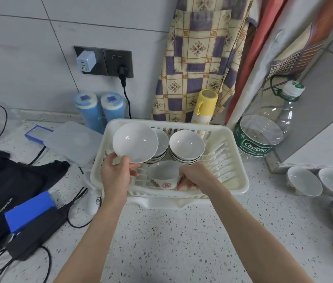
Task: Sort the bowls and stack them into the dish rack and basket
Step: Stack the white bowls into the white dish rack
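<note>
Left hand [115, 175]: pinches the near rim of a plain white bowl [135, 142], smooth and glossy, tilted so its hollow faces the camera, held above the rack's left side.
Right hand [192, 176]: fingers curled round the side of a patterned bowl [164, 176], white with red marks on its outer wall, sitting low at the rack's near edge.
Dish rack [231, 160]: cream plastic, slotted walls and ribbed floor, on the speckled worktop [171, 242].
Left stack [160, 147]: white bowls nested, partly behind the held bowl.
Right stack [186, 147]: white bowls nested, just beside the left stack.
Loose bowls [304, 181]: two white ones and a steel one lie well to the right.
Water bottle [263, 137]: clear plastic, green label reading "Cestbon".
Black bag [2, 193]: reads "TOSON SUS", as far as legible.
</note>
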### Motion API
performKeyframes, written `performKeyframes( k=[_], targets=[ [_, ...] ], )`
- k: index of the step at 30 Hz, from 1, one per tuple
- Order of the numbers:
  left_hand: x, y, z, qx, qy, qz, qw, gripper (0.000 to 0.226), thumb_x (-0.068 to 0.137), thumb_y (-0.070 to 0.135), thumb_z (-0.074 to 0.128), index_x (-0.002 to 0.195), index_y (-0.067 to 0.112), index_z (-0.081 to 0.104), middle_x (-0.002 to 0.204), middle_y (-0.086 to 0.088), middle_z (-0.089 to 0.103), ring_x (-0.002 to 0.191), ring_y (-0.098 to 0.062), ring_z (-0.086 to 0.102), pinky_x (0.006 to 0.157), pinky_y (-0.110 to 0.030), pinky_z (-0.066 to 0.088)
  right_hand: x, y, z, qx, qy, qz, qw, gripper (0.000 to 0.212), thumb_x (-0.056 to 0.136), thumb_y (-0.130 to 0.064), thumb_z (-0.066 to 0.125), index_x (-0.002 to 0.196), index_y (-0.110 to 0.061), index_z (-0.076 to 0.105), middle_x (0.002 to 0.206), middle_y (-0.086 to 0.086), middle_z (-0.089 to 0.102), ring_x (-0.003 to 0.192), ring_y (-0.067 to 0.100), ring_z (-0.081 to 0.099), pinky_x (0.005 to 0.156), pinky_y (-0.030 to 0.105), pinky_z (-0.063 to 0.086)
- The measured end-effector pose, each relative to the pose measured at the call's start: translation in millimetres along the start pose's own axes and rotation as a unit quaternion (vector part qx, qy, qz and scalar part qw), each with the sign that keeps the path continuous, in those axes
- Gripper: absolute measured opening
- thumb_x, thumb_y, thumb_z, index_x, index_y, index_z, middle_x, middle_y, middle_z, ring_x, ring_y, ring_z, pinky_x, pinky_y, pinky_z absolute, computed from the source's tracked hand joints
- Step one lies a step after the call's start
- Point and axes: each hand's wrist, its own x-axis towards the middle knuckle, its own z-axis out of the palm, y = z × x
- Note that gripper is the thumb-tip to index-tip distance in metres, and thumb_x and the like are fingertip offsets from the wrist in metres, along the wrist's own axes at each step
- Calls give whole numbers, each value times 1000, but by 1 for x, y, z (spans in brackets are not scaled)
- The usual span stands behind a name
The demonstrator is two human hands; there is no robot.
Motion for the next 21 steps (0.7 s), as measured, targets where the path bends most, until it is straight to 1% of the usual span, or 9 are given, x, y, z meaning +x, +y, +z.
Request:
performKeyframes(
  k=[4,8,10,12,14,16,19,21],
  targets=[
    [1,1,0,21,-17,-10,1000,22,83,18,53,102,28,57,69,-3,76,40,-9,56,36,-17,38,9,6,4,-27,13,12,999,14,73,-9,48,63,0,55,55,15,70,27,8,33,32,12,24],
    [1,2,1,43,-25,-19,999,23,86,15,51,100,33,54,70,-2,76,40,-8,56,37,-18,39,14,9,8,-44,9,21,999,11,73,-7,47,70,1,55,58,15,71,27,9,39,36,13,29],
    [2,2,1,58,-28,-18,998,24,86,16,52,104,31,55,70,-2,76,41,-8,57,39,-19,39,17,10,10,-43,6,25,999,10,76,-5,48,73,1,55,54,15,68,26,11,42,37,13,31],
    [2,1,2,64,-30,-18,997,26,87,15,52,109,29,54,70,-1,77,41,-8,57,39,-20,39,19,11,11,-59,9,26,998,8,77,-6,49,75,0,55,54,16,64,29,13,43,41,17,31],
    [3,1,2,66,-31,-18,997,27,88,15,52,111,28,53,70,-1,76,41,-8,56,39,-19,40,20,11,12,-75,8,28,997,5,77,-5,49,76,-2,53,43,10,56,29,14,40,44,19,30],
    [3,0,1,66,-31,-17,997,28,88,14,51,113,25,54,69,-1,76,40,-8,56,37,-18,39,20,12,12,-101,9,32,994,6,78,-5,49,73,-4,50,31,2,46,29,13,38,43,20,27],
    [2,0,1,76,-36,-14,996,29,88,14,51,115,20,55,69,-1,76,40,-7,56,35,-17,38,20,12,13,-137,21,38,990,12,81,-5,47,69,-6,51,30,0,45,32,13,40,40,17,26],
    [3,0,1,87,-41,-14,995,30,88,13,51,116,19,56,69,-1,76,40,-7,56,36,-18,39,19,11,12,-151,15,43,988,16,82,-3,46,68,-6,51,28,-2,45,26,11,39,34,11,23]
  ],
)
